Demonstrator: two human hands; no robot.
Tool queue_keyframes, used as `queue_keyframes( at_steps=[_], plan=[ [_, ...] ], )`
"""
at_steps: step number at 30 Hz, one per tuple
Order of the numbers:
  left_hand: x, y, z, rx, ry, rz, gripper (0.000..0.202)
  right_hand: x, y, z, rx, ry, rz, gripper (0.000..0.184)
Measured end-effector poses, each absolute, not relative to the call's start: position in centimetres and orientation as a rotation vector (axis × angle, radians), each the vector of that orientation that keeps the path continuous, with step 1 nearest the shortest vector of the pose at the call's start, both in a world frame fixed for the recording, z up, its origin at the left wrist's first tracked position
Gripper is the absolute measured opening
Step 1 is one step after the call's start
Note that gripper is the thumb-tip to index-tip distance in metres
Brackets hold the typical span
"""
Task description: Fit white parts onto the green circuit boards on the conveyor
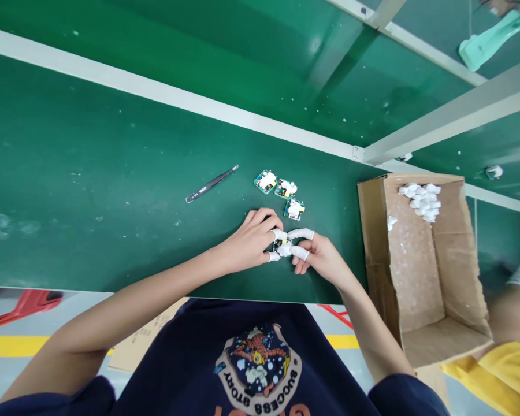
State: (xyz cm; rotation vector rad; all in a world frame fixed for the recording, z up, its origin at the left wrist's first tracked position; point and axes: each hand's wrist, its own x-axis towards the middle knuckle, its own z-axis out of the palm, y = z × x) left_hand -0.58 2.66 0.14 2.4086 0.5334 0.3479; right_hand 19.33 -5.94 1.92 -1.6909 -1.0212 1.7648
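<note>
Green workbench (112,173) carries a cardboard box (420,266) at three o'clock from the hands, with white foam-like pieces (420,202) heaped at its far end. Three small circuit boards (285,188) lie at twelve o'clock, black tweezers (211,184) at ten. Left hand (251,240) and right hand (318,257), wearing white finger cots (300,234), grip a fourth board (281,249) between their fingertips.

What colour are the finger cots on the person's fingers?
The finger cots are white, shown best in the head view.
</note>
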Motion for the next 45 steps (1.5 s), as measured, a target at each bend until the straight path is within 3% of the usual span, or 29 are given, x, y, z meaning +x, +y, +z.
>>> queue_keyframes(
  at_steps=[20, 28, 45],
  plan=[
    [-0.5, 2.9, 0.3, 2.414, 0.517, 0.297, 0.019, 19.6, -6.0, 1.7, -1.628, -1.078, 1.802, 0.04],
    [-0.5, 2.8, 0.2, 2.431, 0.515, 0.317, 0.018, 18.8, -6.1, 1.8, -1.752, -1.158, 1.666, 0.042],
    [-0.6, 2.6, 0.2, 2.435, 0.52, 0.352, 0.017, 17.6, -5.1, 2.8, -1.892, -1.307, 1.509, 0.02]
  ],
)
